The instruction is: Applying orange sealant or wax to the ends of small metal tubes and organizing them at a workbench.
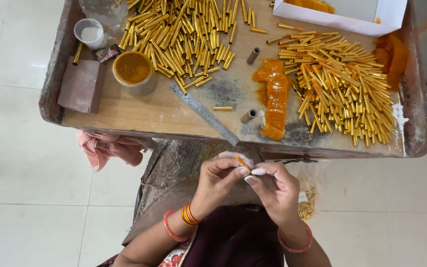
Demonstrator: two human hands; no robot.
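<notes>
Orange stick (243, 163) pinched between fingertips of left hand (217, 182) and right hand (275, 190), lower centre; white box (342, 15) upper right.

Head view, daylight, evenly bright, sharp at centre.

Soft, diffuse light across the whole frame; white floor tiles (21, 163) near overexposed at the upper left, with a pale sheen. Shadows weak and short: a faint dark band under the near edge of the surface (139, 111), slight shade beneath the metal ruler (204, 113). Small specular glints on the heaps of gold tubes (184, 34); no strong glare. White box (342, 17) at the top edge close to blown out. Wide-angle bowing visible: the surface edges curve toward the frame sides. Fingers (259, 171) in focus, little motion blur.
</notes>
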